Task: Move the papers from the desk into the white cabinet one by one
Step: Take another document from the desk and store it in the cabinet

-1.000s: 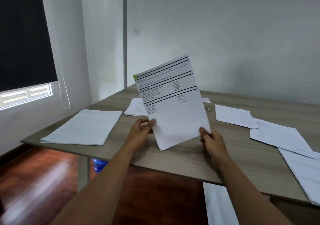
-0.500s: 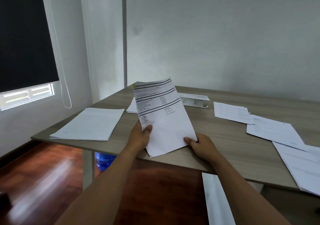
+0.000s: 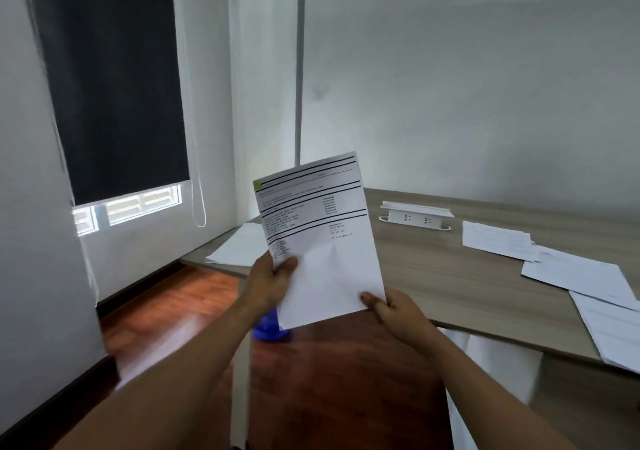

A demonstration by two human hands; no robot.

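Two hands [image 3: 273, 283] [image 3: 398, 314] pinching paper [image 3: 318, 238], print blurred

The sheet [image 3: 325, 241] is white, ruled with black bars across rows of dark print, with a small green patch at its top left corner. The bench [image 3: 450, 276] is grey-brown woodgrain. Right of the grips, loose papers [image 3: 575, 273] are white. The socket block [image 3: 415, 215] is white. The blind [image 3: 114, 85] is black; the floor [image 3: 166, 307] is reddish wood.

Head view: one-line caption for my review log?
Both hands, left and right, hold a printed sheet above the desk edge.
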